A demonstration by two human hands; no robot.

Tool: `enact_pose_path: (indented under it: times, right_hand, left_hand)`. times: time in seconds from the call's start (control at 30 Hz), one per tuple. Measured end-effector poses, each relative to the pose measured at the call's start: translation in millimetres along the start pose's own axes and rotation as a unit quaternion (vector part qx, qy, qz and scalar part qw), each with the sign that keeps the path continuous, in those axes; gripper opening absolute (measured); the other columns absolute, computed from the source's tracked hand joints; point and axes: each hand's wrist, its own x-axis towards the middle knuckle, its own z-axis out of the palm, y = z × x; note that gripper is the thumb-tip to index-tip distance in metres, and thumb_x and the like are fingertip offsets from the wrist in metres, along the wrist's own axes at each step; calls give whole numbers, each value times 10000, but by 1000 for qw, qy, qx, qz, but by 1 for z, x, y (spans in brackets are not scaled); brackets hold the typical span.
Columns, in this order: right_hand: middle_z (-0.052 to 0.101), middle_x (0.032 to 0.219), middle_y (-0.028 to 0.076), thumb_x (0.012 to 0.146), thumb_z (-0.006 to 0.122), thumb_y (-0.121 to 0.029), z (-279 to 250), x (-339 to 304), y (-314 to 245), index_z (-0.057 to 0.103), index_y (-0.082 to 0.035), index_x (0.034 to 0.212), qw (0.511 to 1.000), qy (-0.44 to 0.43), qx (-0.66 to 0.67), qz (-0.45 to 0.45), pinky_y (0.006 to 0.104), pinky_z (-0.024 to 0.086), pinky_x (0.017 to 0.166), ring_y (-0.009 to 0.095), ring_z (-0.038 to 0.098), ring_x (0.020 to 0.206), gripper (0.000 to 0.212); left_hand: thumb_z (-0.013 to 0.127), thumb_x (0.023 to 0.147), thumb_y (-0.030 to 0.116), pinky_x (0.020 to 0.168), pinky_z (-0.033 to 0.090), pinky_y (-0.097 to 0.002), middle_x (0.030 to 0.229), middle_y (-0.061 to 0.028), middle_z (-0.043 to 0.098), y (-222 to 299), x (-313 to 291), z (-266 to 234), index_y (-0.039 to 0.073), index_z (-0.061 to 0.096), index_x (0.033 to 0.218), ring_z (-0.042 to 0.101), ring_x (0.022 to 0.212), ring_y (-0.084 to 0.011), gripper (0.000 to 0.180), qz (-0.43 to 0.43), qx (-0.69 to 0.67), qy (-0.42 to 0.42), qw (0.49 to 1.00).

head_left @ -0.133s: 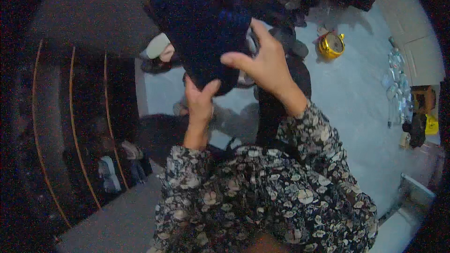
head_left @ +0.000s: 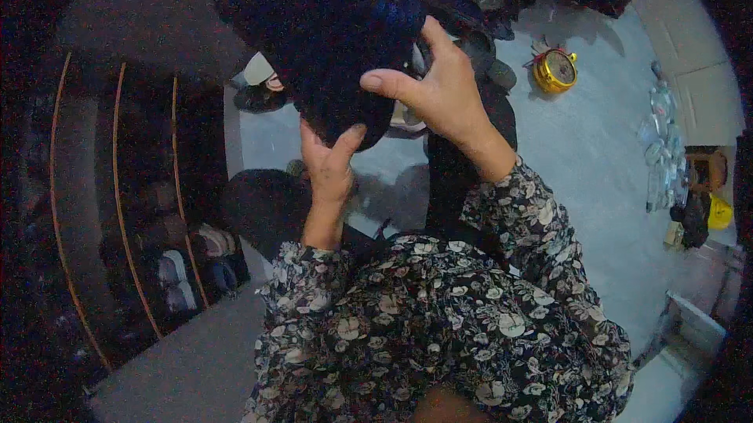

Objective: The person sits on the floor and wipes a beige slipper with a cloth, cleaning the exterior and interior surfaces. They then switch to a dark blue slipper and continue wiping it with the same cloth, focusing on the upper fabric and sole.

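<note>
Shifts the dark blue item (head_left: pixel 321 39) slightly left and far, grasping its near end with left hand (head_left: pixel 328 168) and right side with right hand (head_left: pixel 449 101) (same hold, still mid-handling).

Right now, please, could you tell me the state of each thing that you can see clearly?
Dark blue item: held up in both hands.
Left hand: gripping its lower end.
Right hand: gripping its right side, thumb across the front.
Golden round object: resting on the pale floor, untouched.
Clear items, perhaps bottles: grouped at the right, untouched.
Floral sleeves: down, forearms partly bare.
</note>
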Motion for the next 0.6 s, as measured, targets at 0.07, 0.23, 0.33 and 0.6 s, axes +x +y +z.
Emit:
enact_pose_path:
  times: [0.07,0.23,0.33,0.6]
  right_hand:
    - [614,953,210,611,770,-408,4,1,-4,569,-1,1066,999,13,2,-41,407,465,800,370,592,916,642]
    - [585,900,172,616,729,-311,3,17,-34,573,-5,1023,985,5,-74,-157,409,480,739,356,589,849,532]
    - [562,850,137,626,713,-214,-7,23,-58,582,-5,984,964,-49,-106,-241,350,471,714,294,581,786,434]
    - [544,1040,125,558,724,-131,0,-3,-34,553,-97,1106,859,-365,-215,-287,386,498,693,321,581,888,575]
  left_hand:
    - [670,736,48,951,399,-330,1190,-93,530,1,-3,4,17,387,1279,516,1084,-201,613,38,-6,12,999]
    - [682,761,73,901,430,-316,1105,-82,579,13,-12,1,16,480,1202,545,1031,-184,488,-21,5,-18,1000]
    - [659,789,91,831,458,-304,1009,-94,623,33,-17,-18,8,566,1111,577,964,-180,345,-150,145,-102,973]
    - [629,793,181,659,495,-264,961,-137,652,162,-56,-48,-34,608,1065,630,819,-183,347,-98,103,-148,979]
